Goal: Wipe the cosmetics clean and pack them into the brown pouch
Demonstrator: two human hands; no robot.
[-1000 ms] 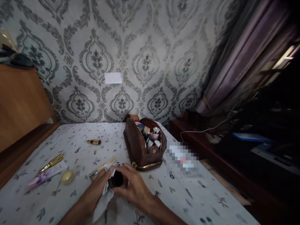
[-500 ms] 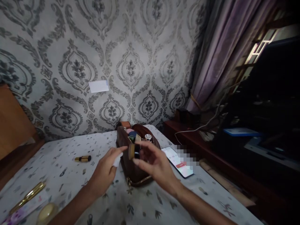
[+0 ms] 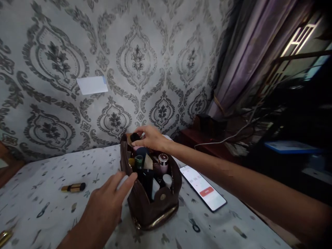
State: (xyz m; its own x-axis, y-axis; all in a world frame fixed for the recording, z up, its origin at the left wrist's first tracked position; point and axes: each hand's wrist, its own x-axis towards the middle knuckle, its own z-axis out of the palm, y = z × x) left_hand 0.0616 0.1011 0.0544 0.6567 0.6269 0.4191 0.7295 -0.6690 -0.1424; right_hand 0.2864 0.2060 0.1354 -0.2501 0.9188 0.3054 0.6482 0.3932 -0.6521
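Observation:
A brown cosmetic bag (image 3: 145,211) stands unzipped on the patterned cloth, full of make-up. My right hand (image 3: 149,137) reaches over its far end, fingers closed round a small round black-and-tan cosmetic item (image 3: 135,137), of which only the dark end shows. Inside the bag are a green-topped bottle (image 3: 139,161), a pink bottle with a shiny cap (image 3: 163,164) and a white-lidded jar (image 3: 167,180). My left hand (image 3: 109,197) is at the bag's near left side, closed on a folded white wipe (image 3: 122,182).
A black-and-gold tube (image 3: 74,187) lies on the cloth to the left. To the bag's right lies a lit phone (image 3: 203,188). Behind is a patterned wall (image 3: 137,62) with a white card (image 3: 92,85). A white cable (image 3: 225,139) runs along the right.
My right hand has carried the black-and-tan item from in front of the bag to its far end. My left hand stays near the bag with the wipe. The view has shifted right and closer.

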